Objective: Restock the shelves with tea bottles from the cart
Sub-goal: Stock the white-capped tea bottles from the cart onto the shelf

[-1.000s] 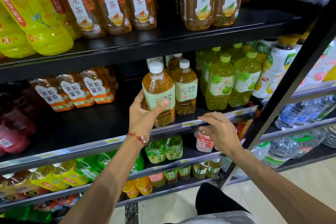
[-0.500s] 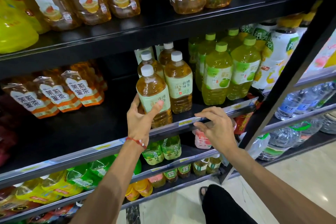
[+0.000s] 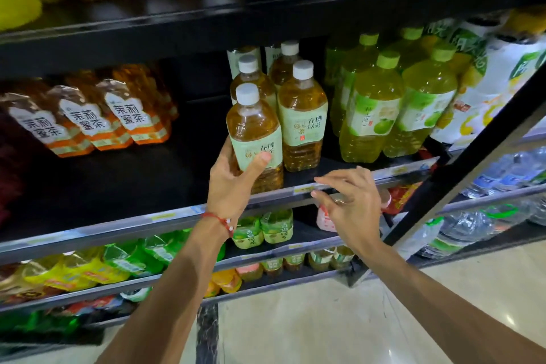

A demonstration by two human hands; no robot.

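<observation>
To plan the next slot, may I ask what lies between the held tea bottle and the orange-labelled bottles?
In the head view, only bare black shelf lies between the tea bottle in the left hand and the orange-labelled bottles.

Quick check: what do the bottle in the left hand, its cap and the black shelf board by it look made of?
Tea bottle in the left hand: clear glossy plastic, probably; amber liquid shows through and light glints on it. Cap: opaque white plastic, likely, with a dull finish. Shelf board: smooth black with a faint sheen; painted metal or laminate, cannot tell which.
</observation>
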